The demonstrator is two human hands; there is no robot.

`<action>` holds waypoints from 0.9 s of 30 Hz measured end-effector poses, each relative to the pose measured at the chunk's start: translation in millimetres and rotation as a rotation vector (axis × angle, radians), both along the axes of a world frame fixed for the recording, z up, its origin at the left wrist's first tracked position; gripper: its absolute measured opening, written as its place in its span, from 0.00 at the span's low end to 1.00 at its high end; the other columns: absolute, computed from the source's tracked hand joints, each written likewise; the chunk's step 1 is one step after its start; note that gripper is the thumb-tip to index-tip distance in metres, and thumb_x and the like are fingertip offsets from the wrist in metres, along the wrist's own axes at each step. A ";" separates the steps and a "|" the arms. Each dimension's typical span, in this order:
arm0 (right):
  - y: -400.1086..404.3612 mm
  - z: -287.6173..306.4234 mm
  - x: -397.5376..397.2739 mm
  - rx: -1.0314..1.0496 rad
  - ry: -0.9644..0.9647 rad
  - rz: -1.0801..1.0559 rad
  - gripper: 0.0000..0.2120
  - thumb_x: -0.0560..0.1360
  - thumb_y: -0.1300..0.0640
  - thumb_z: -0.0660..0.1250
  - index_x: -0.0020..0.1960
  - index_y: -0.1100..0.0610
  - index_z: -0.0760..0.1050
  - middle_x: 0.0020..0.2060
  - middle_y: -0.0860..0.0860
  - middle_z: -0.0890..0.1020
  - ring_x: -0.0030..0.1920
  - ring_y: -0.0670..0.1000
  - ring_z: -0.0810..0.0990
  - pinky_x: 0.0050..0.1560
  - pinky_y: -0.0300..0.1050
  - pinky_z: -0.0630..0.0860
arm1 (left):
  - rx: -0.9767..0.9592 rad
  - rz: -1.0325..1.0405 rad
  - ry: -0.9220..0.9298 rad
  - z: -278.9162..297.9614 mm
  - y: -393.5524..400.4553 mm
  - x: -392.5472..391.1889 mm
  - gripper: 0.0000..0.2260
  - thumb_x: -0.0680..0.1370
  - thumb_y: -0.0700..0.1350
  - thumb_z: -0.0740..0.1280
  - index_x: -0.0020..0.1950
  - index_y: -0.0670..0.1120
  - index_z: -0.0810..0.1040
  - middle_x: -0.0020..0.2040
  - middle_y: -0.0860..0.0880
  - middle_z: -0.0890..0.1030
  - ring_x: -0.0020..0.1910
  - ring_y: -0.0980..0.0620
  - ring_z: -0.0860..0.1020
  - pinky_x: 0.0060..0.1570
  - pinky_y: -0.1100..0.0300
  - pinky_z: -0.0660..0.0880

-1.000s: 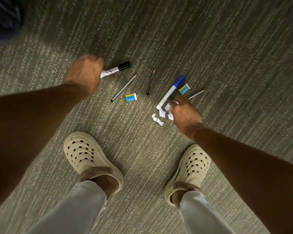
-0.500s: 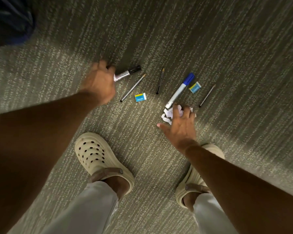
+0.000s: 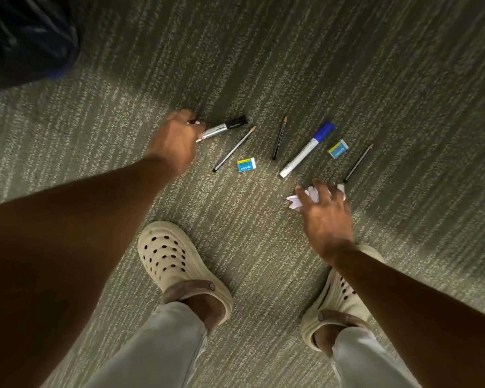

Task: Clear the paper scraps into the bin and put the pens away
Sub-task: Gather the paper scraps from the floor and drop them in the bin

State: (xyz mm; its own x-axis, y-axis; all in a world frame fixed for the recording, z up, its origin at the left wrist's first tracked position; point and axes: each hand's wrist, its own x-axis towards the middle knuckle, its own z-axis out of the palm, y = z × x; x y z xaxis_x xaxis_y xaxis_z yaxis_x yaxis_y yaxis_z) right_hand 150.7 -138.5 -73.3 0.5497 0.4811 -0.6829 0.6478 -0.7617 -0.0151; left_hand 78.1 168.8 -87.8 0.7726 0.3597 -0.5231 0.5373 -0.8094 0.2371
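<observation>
We saw both hands down at the carpet, stationery strewn in front of the cream clogs.

Landmark: the blue-capped marker, white barrel, lying diagonally, cap pointing away from us.

- Paper scraps: small white crumpled bits, just below the marker's butt end. The right hand was on top of them, fingers spread and curled over the pile; scraps poked out between and beside the fingers. Grip was loose and half-closed, not clenched.
- Black-capped marker: silver-white barrel, well left of the landmark. The left hand was at its butt end, fingers curled around the barrel; something white showed at the fingertips. We couldn't tell whether the marker was off the carpet.
- Light-tipped pencil left of the landmark, dark pencil just left of it, both diagonal.
- Third pencil right of the landmark, its lower end near the scraps.
- Two blue-yellow erasers: one lower left of the landmark, one just right.
- Dark bag far upper left, blurred.
</observation>
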 end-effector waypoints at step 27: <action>36.9 34.8 20.3 0.085 0.092 0.089 0.09 0.79 0.59 0.64 0.58 0.56 0.77 0.49 0.53 0.79 0.43 0.51 0.81 0.44 0.43 0.82 | 0.168 -0.233 0.160 52.4 -21.4 -23.1 0.07 0.75 0.36 0.66 0.52 0.41 0.79 0.41 0.43 0.78 0.38 0.45 0.76 0.39 0.52 0.78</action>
